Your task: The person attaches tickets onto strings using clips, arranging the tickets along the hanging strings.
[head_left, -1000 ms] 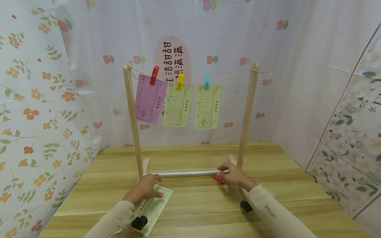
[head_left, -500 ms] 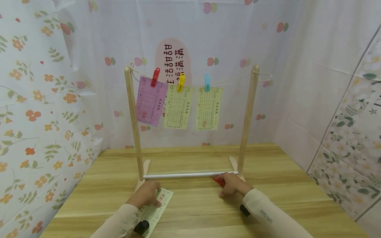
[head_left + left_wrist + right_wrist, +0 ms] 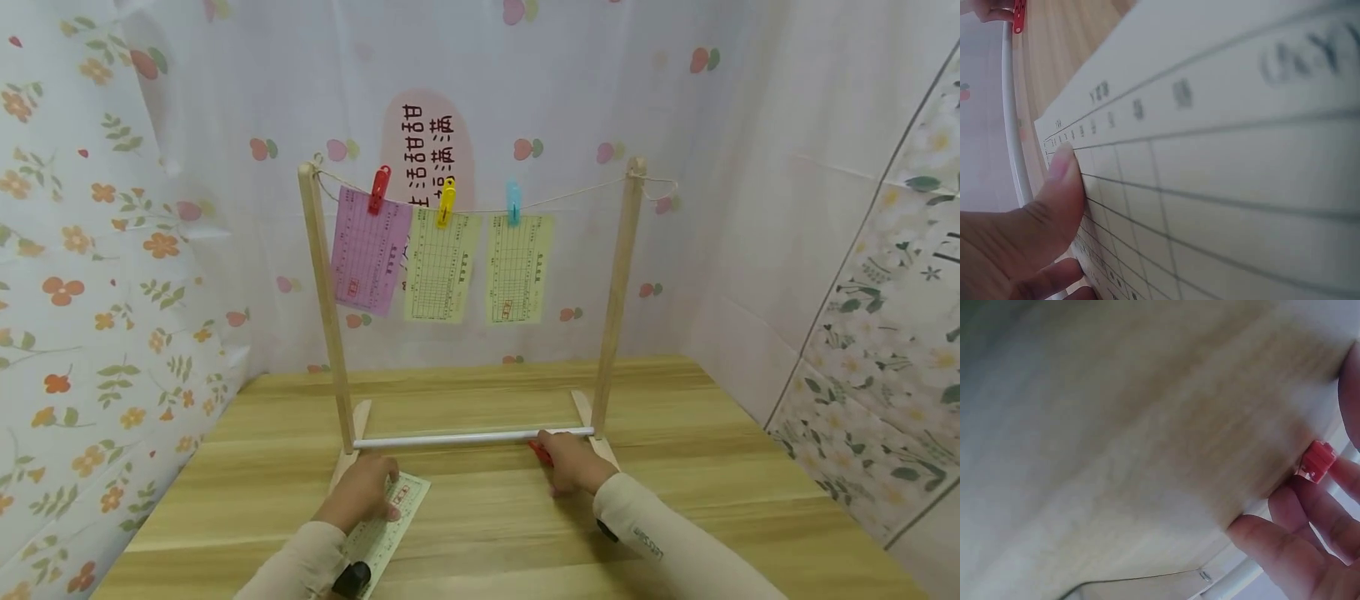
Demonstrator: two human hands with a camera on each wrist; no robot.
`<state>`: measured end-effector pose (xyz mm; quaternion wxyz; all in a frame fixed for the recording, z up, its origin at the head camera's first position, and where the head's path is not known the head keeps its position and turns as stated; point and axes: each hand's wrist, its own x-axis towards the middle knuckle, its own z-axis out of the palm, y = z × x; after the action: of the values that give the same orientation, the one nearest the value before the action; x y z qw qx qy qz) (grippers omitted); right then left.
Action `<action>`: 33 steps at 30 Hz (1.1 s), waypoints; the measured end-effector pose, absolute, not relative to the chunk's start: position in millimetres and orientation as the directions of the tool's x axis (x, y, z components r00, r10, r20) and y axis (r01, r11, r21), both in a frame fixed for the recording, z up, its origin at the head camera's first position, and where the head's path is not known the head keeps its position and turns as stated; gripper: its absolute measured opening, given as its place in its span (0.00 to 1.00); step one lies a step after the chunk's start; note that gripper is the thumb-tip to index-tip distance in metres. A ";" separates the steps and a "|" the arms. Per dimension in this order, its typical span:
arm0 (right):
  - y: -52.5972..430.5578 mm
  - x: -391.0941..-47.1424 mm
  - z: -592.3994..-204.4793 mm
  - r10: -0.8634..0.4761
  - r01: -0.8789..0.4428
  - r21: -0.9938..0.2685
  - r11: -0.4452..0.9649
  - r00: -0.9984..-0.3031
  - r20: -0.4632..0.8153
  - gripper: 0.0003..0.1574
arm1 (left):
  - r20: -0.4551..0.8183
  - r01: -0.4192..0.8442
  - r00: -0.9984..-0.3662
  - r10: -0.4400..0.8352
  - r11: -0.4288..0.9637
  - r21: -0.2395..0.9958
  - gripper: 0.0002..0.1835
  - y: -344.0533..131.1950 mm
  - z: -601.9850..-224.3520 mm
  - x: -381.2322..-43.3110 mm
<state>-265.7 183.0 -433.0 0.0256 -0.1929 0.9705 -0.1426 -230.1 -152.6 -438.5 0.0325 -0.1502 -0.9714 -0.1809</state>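
A pale green printed slip (image 3: 390,521) lies on the table at front left. My left hand (image 3: 363,492) rests on its far end; in the left wrist view my thumb (image 3: 1063,181) touches the printed side, and the fingertips are partly hidden at its edge. To the right, my right hand (image 3: 576,462) is over a red clothespin (image 3: 539,452) beside the rack's white bar (image 3: 472,437). The right wrist view shows the end of the clothespin (image 3: 1318,461) among my fingers, with finger and thumb spread apart.
The wooden rack (image 3: 326,300) carries a string (image 3: 577,195). On it hang a purple slip (image 3: 371,258) under a red clothespin (image 3: 379,190), and two pale green slips under a yellow clothespin (image 3: 446,202) and a blue clothespin (image 3: 513,203). Patterned curtains (image 3: 120,250) enclose the table.
My right hand has come down from the white bar onto the red clothespin, which stays about where it was. My left hand has lowered onto the far end of the slip.
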 end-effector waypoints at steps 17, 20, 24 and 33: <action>178.4 -267.6 -431.8 -0.332 -0.317 -0.285 0.905 -0.943 -0.006 0.44 | 0.159 0.326 -0.943 0.291 0.902 0.283 0.28 -149.4 -436.4 -231.2; 178.2 -267.8 -430.9 -0.334 -0.320 -0.291 0.902 -0.943 0.002 0.43 | 0.156 0.323 -0.944 0.289 0.903 0.283 0.28 -148.9 -435.3 -231.0; 177.6 -267.9 -428.3 -0.345 -0.332 -0.296 0.896 -0.939 0.008 0.43 | 0.153 0.323 -0.945 0.289 0.902 0.286 0.28 -148.4 -433.9 -230.7; 177.2 -267.1 -427.5 -0.353 -0.315 -0.325 0.891 -0.934 -0.062 0.51 | 0.114 0.275 -0.961 0.252 0.911 0.307 0.28 -149.0 -436.1 -231.0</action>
<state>-267.1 177.2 -427.5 0.0600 -0.1720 0.9706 -0.1570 -231.0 -149.0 -436.1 0.0361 -0.1349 -0.9768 -0.1621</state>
